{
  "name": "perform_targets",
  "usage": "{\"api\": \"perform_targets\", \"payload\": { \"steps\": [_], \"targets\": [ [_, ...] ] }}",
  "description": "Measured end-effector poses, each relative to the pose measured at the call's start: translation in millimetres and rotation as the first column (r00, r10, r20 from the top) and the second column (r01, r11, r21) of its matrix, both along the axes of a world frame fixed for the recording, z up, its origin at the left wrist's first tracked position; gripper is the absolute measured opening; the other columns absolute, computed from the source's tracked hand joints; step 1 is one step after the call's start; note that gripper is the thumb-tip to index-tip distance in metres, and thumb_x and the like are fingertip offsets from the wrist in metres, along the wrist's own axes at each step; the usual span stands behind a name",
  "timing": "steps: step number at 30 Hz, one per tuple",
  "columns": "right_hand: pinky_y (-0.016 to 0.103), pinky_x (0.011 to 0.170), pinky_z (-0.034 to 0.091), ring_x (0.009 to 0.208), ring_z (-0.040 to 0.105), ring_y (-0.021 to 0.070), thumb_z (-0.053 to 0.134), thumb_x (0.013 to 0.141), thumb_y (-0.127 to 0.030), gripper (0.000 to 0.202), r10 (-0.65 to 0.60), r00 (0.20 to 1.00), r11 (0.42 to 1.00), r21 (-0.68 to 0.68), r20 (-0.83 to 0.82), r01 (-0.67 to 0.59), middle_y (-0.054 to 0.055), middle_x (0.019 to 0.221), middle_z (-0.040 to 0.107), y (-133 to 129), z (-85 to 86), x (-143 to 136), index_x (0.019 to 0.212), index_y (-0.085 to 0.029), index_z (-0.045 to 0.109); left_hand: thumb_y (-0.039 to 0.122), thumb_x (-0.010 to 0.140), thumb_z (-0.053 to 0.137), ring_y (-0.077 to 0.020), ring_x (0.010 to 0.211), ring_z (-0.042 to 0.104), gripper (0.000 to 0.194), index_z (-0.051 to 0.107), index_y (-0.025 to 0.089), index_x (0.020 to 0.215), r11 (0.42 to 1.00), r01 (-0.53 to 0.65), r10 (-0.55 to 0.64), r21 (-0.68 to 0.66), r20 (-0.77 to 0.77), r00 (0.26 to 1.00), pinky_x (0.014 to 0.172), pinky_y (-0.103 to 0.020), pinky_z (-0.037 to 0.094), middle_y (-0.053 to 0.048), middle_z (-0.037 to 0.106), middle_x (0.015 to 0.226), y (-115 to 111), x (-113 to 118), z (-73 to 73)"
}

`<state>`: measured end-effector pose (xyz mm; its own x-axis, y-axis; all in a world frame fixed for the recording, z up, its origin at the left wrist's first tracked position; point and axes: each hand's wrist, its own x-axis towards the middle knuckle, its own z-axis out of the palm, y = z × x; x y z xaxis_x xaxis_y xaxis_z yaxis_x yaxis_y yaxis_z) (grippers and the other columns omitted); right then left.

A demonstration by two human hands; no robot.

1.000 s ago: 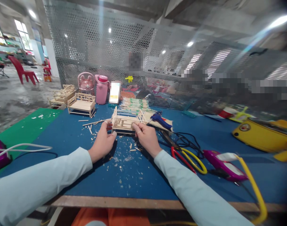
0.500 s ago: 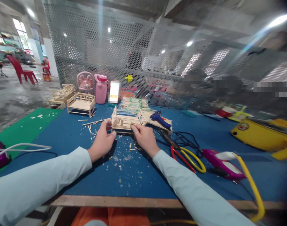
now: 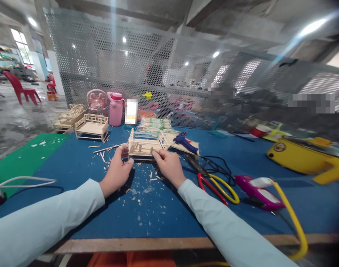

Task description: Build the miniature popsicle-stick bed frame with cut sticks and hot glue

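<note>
While the whole view slides leftward, the left hand [image 3: 117,173] stays clamped on one end of the wooden model [image 3: 136,148], mid-tabletop [image 3: 169,215]; the right hand [image 3: 168,163] stays at its front edge, grip unclear. Pink jug [image 3: 116,113], lidded yellow pan [image 3: 294,158]: contents hidden.

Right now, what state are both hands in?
Left hand: closed, holding the wooden model by its left end.
Right hand: closed at the model's front; exact hold unclear.
</note>
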<state>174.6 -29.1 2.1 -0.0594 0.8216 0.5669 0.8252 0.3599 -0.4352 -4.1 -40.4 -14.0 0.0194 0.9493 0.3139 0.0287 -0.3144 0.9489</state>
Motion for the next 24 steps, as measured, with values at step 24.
{"api": "perform_targets", "payload": {
  "steps": [24],
  "targets": [
    [0.027, 0.066, 0.046, 0.065, 0.062, 0.0172, 0.047, 0.079, -0.027, 0.034, 0.001, 0.999, 1.000, 0.000, -0.045, -0.001, 0.005, 0.078, 0.072, -4.1, 1.2, 0.4, 0.105, -0.018, 0.067, 0.015, 0.073, 0.053, -0.0160, 0.102, 0.053, 0.041, 0.044, 0.019, 0.113, 1.000, -0.001, 0.001, 0.013, -0.002, 1.000, 0.087, -0.032, 0.043, -0.008, 0.053, 0.111, 1.7, -2.2, -5.4]
  ]
}}
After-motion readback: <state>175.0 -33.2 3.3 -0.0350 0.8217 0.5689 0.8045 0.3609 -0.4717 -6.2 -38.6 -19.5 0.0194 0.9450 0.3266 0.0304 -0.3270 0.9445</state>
